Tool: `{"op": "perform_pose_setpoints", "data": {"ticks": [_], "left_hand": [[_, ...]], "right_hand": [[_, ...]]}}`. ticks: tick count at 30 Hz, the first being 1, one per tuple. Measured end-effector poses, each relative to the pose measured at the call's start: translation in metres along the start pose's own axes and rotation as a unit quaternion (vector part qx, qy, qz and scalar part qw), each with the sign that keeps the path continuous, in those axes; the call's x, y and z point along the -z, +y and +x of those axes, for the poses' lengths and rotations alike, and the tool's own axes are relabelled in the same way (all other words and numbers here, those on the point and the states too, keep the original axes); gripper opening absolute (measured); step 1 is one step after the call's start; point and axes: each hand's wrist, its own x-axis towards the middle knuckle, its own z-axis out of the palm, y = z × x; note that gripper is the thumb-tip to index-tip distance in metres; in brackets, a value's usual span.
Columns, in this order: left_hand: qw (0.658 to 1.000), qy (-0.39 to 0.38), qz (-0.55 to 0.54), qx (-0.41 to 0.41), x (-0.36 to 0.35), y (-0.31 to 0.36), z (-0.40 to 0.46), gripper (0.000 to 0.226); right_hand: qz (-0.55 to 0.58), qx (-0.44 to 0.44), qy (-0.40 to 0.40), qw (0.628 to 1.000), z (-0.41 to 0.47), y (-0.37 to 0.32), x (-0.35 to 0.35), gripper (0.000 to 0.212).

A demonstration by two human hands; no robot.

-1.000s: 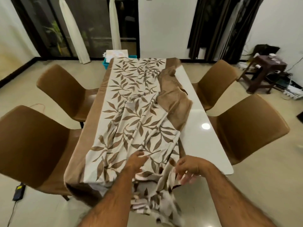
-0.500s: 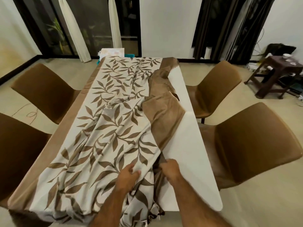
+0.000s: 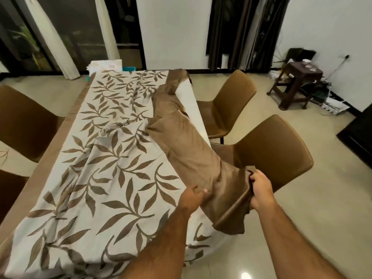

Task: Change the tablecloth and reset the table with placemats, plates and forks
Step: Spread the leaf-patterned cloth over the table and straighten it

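We are mid-spread with the tablecloth [image 3: 104, 158] — it lies rumpled over the table [image 3: 189, 101], its brown border bunched at the near right. Our left hand [image 3: 191, 198] pinches that border; our right hand [image 3: 260, 190] grips its corner. Next, we judge, draw it right (over the bare strip).

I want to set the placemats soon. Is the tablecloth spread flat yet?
Not yet. The tablecloth is wrinkled, its brown border bunched up and held by both hands, leaving a strip of table bare.
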Motion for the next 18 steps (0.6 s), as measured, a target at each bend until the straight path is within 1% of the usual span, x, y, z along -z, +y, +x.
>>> {"op": "perform_pose_setpoints", "data": {"ticks": [2,4,6,8,10,12,15,16,18], "left_hand": [[0.999,-0.032,-0.025,0.002,-0.017,0.009,0.001,0.059],[0.996,-0.066,-0.052,0.014,-0.033,0.014,0.000,0.055],[0.992,-0.098,-0.082,0.026,-0.049,0.018,0.001,0.048],[0.987,-0.110,-0.109,0.034,-0.055,0.027,-0.005,0.042],[0.983,-0.113,-0.131,0.061,-0.060,0.036,-0.005,0.042],[0.977,-0.119,-0.152,0.087,-0.065,0.042,-0.003,0.053],[0.977,-0.102,-0.156,0.102,-0.081,0.052,0.012,0.082],[0.976,-0.095,-0.166,0.102,-0.087,0.059,0.015,0.080],[0.974,-0.087,-0.184,0.095,-0.102,0.073,0.018,0.052]], "right_hand": [[-0.025,0.008,-0.012,1.000,-0.004,-0.003,0.004,0.027],[-0.044,-0.001,-0.042,0.998,-0.006,0.005,0.005,0.022],[-0.070,-0.008,-0.073,0.995,-0.010,0.011,0.004,0.023],[-0.067,-0.011,-0.083,0.994,-0.009,0.016,0.002,0.023],[-0.066,-0.015,-0.092,0.993,-0.009,0.014,0.003,0.023],[-0.067,-0.018,-0.106,0.992,-0.004,0.013,0.003,0.023],[-0.088,-0.030,-0.145,0.985,0.009,0.006,0.009,0.019],[-0.108,-0.035,-0.157,0.981,0.014,0.004,0.014,0.015],[-0.174,-0.062,-0.192,0.964,0.026,-0.001,0.029,0.009]]}}
